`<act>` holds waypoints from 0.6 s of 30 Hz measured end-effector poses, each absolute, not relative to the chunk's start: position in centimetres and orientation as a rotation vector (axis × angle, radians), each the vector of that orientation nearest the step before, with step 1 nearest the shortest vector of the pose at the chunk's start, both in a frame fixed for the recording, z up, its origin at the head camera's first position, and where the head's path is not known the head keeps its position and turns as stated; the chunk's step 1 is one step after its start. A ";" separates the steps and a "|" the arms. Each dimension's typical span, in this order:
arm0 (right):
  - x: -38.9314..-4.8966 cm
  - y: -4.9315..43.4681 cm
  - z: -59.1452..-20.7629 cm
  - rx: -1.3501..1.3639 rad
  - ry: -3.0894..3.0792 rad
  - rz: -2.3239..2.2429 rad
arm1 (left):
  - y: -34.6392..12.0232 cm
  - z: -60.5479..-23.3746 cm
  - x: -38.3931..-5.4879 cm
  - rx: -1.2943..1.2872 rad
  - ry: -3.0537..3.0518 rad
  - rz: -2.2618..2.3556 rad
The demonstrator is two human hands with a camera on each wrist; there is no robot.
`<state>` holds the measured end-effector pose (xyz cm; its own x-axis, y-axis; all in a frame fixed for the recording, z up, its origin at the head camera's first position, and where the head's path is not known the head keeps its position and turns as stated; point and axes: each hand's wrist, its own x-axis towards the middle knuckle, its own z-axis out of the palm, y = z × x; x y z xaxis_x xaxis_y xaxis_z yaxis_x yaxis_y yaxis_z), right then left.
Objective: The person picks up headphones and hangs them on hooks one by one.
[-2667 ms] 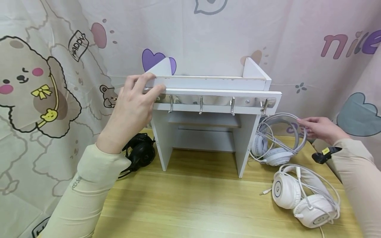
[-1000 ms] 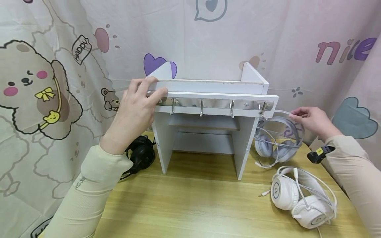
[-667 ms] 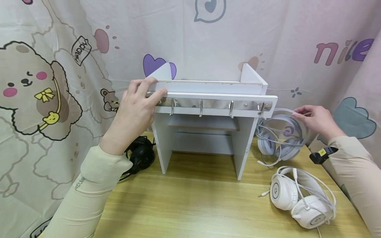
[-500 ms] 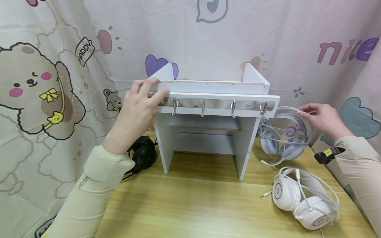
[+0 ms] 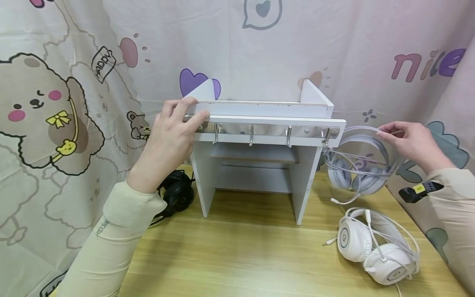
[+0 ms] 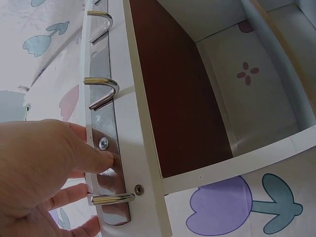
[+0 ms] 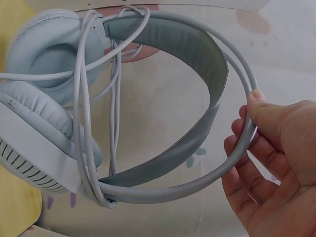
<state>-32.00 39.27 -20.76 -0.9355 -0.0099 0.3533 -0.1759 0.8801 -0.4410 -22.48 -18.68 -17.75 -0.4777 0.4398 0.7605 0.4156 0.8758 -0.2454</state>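
Observation:
My left hand (image 5: 170,136) grips the left end of a white board (image 5: 271,141) on the front of a small white shelf unit (image 5: 308,181). In the left wrist view, the thumb lies on the board's metal strip (image 6: 103,123) near a hook (image 6: 113,198). At the right, my right hand (image 5: 415,144) pinches the outer headband of pale grey headphones (image 7: 163,192) between thumb and fingers. They hang tilted beside the unit, earcups (image 5: 367,181) low, with a cable looped around them. Several metal hooks (image 5: 251,135) line the board, with nothing hanging on the visible ones.
White headphones (image 5: 389,262) with a bundled cable lie on the wooden table (image 5: 237,255) at front right. Black headphones (image 5: 178,194) sit left of the unit, partly behind my left arm. A printed curtain (image 5: 252,57) hangs at the back and sides.
My right hand has shifted up and right, raising the grey headphones from near the tabletop; their earcups have swung and their cable end dangles. My left hand keeps its hold on the board.

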 end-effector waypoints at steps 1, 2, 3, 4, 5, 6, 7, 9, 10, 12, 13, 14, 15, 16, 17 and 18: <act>-31.9 39.3 -20.6 0.139 -2.700 0.675 | -18.7 -17.8 -22.5 -0.616 -2.130 0.033; -31.8 39.3 -20.4 0.138 -2.694 0.670 | -18.7 -17.8 -22.5 -0.616 -2.130 0.033; -31.7 39.3 -20.2 0.141 -2.692 0.671 | -18.7 -17.7 -22.5 -0.616 -2.131 0.033; -31.5 39.3 -20.0 0.138 -2.687 0.664 | -18.7 -17.7 -22.4 -0.616 -2.132 0.033; -31.4 39.3 -19.9 0.141 -2.682 0.662 | -18.7 -17.8 -22.4 -0.616 -2.132 0.032; -31.3 39.3 -19.7 0.133 -2.678 0.659 | -18.7 -17.8 -22.4 -0.616 -2.133 0.032; -31.2 39.3 -19.5 0.134 -2.672 0.661 | -18.6 -17.8 -22.5 -0.616 -2.133 0.031; -30.9 39.3 -19.2 0.143 -2.657 0.672 | -18.6 -17.8 -22.5 -0.616 -2.133 0.030; -30.7 39.3 -19.1 0.146 -2.649 0.672 | -18.6 -17.8 -22.5 -0.617 -2.132 0.029; -30.5 39.3 -18.8 0.157 -2.630 0.684 | -18.6 -17.8 -22.5 -0.619 -2.129 0.028; -30.3 39.4 -18.7 0.170 -2.619 0.698 | -18.6 -17.8 -22.5 -0.620 -2.127 0.027; -30.2 39.4 -18.6 0.181 -2.608 0.708 | -18.6 -17.8 -22.5 -0.622 -2.125 0.027; -30.1 39.4 -18.5 0.187 -2.598 0.712 | -18.6 -17.7 -22.5 -0.622 -2.124 0.027; -30.1 39.3 -18.4 0.191 -2.588 0.720 | -18.6 -17.7 -22.5 -0.622 -2.124 0.027; -30.0 39.3 -18.3 0.203 -2.579 0.732 | -18.6 -17.7 -22.5 -0.621 -2.124 0.027; -30.0 39.3 -18.2 0.213 -2.570 0.740 | -18.6 -17.7 -22.5 -0.619 -2.125 0.027</act>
